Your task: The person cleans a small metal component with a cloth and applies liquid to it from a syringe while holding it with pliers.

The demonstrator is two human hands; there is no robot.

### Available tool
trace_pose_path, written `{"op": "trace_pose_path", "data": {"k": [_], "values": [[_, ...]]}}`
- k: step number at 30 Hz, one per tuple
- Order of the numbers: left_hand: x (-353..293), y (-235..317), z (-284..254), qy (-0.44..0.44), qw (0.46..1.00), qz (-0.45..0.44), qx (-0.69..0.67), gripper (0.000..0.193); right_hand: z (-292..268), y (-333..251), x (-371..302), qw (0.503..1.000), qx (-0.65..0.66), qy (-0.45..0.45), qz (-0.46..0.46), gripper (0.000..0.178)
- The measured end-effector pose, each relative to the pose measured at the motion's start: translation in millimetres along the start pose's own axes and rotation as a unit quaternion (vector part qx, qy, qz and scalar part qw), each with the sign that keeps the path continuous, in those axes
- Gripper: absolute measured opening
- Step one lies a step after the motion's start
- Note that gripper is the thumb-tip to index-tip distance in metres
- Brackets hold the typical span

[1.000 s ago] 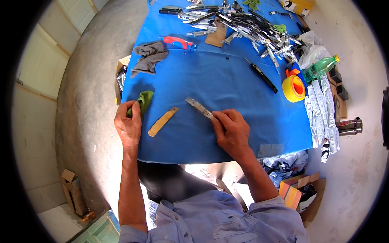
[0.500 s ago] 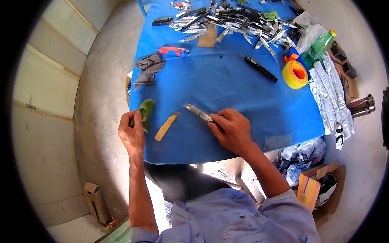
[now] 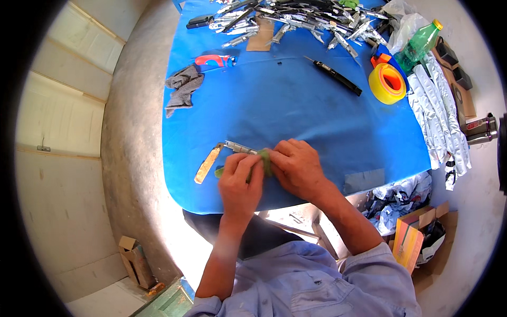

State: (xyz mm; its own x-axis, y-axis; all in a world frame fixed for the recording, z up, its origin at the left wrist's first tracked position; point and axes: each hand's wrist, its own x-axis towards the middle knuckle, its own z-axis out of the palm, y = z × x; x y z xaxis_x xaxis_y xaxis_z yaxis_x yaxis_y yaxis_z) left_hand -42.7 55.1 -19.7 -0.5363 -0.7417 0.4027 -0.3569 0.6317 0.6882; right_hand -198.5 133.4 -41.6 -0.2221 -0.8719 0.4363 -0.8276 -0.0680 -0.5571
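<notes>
My left hand (image 3: 240,185) has its fingers pinched around a green cloth (image 3: 265,161), which is pressed against a slim silver metal mechanism (image 3: 238,148). The other end of that mechanism is in the closed fingers of my right hand (image 3: 298,169); most of this end is hidden by the cloth and fingers. Both hands meet low over the near part of the blue table. Just left of the mechanism's exposed tip lies a narrow, worn tan strip (image 3: 208,165), close to it.
Many similar silver and black mechanisms (image 3: 301,22) are heaped at the far side. A grey cloth (image 3: 185,87) and a red-and-blue tool (image 3: 214,61) lie far left. A black pen-shaped tool (image 3: 338,78), yellow tape roll (image 3: 387,84) and green bottle (image 3: 420,47) are at right.
My left hand has moved right with the green cloth, bringing it onto the silver mechanism. My right hand still holds the mechanism, and the view has shifted slightly.
</notes>
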Motion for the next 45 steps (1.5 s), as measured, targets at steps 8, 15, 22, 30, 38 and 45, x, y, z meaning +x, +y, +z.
{"op": "trace_pose_path", "data": {"k": [8, 15, 22, 30, 38, 45], "values": [[24, -2, 9, -0.010, 0.997, 0.006, 0.080, 0.011, 1, 2, -1, 1.000, 0.009, -0.004, -0.022, 0.008], [20, -4, 10, -0.015, 0.991, 0.059, 0.119, 0.010, 0, 0, 0, 1.000, 0.006, 0.006, -0.017, 0.010], [-14, -5, -17, -0.074, 0.969, 0.101, 0.212, 0.014, 3, 0, 0, 1.000, 0.007, 0.017, -0.004, 0.020], [-11, -3, -13, -0.035, 0.985, 0.087, 0.148, 0.021, 0, 1, 1, 1.000, 0.008, -0.002, -0.009, 0.021], [20, 6, -13, -0.103, 0.975, 0.097, 0.173, 0.013, 0, 3, 1, 0.999, 0.026, -0.018, -0.026, 0.018], [30, 8, -2, -0.101, 0.974, 0.077, 0.190, 0.004, -1, -2, 2, 1.000, 0.022, -0.014, -0.011, 0.012]]}}
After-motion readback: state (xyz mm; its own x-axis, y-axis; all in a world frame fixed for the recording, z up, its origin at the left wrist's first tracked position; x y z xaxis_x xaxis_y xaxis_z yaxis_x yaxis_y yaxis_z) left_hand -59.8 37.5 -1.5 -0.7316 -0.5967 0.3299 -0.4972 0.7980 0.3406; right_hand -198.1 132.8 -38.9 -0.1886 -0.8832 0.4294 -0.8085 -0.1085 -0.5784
